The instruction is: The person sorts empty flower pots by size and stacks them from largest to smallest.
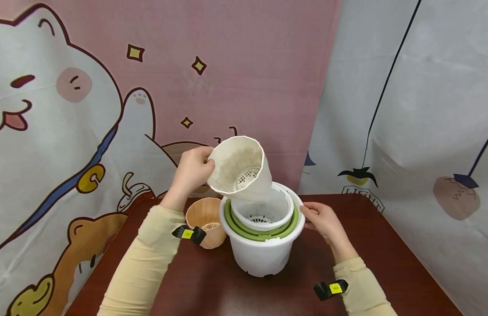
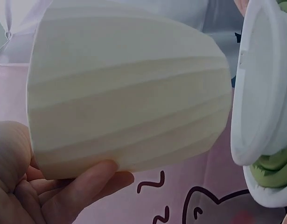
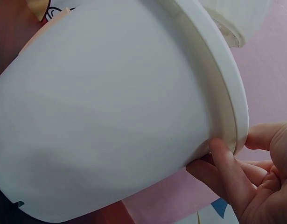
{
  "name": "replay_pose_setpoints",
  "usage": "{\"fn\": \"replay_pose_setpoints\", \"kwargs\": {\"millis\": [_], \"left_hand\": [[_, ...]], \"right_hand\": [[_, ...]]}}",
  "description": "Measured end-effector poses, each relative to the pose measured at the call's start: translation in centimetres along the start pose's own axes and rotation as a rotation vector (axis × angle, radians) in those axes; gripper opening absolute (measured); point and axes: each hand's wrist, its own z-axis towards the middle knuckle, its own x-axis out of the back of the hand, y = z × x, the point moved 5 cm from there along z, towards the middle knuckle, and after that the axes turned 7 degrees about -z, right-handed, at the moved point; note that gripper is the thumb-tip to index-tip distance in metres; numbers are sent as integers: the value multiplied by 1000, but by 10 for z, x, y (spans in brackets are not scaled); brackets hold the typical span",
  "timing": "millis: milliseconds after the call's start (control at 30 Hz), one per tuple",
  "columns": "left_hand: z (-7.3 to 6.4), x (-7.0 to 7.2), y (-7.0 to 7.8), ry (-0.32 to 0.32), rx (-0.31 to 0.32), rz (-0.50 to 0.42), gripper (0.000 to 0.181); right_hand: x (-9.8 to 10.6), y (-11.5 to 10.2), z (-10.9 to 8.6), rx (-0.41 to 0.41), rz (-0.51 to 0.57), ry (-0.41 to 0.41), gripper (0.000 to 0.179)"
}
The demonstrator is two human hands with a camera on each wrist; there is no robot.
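Note:
My left hand (image 1: 193,171) pinches the rim of a cream faceted flower pot (image 1: 244,166), tilted so its mouth faces me and its holed base shows inside. That pot hangs above a nest of pots on the table. Outermost is a large white pot (image 1: 259,259); a green pot (image 1: 263,237) sits within it, and a smaller white pot (image 1: 263,215) is innermost. On the large white pot's right side, my right hand (image 1: 324,221) grips the rim between thumb and fingers, as the right wrist view (image 3: 246,177) also shows.
An orange-tan pot (image 1: 206,219) stands upright at the left of the nest, close against it. Everything rests on a dark red-brown table (image 1: 366,245). Behind it hangs a pink and white cartoon-printed cloth (image 1: 247,66).

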Motion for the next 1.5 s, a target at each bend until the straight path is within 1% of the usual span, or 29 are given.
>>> {"fn": "replay_pose_setpoints", "kwargs": {"millis": [133,367,767,933,1267,1500], "left_hand": [[1,-5,2,-20,-4,1,30],[0,-16,3,-66,-1,-8,32],[0,-35,-2,-101,-16,13,25],[0,-42,-3,-118,-27,29,26],[-2,-56,-6,-166,7,58,24],[-5,-68,-11,-210,67,8,27]], "right_hand": [[0,-1,-1,12,6,-10,46],[0,-2,-1,9,7,-9,46],[-1,-2,-2,-3,7,-14,49],[-1,-2,-1,-8,11,-10,48],[-1,-3,-3,-3,15,-12,48],[0,-2,-3,-2,12,-9,47]]}}
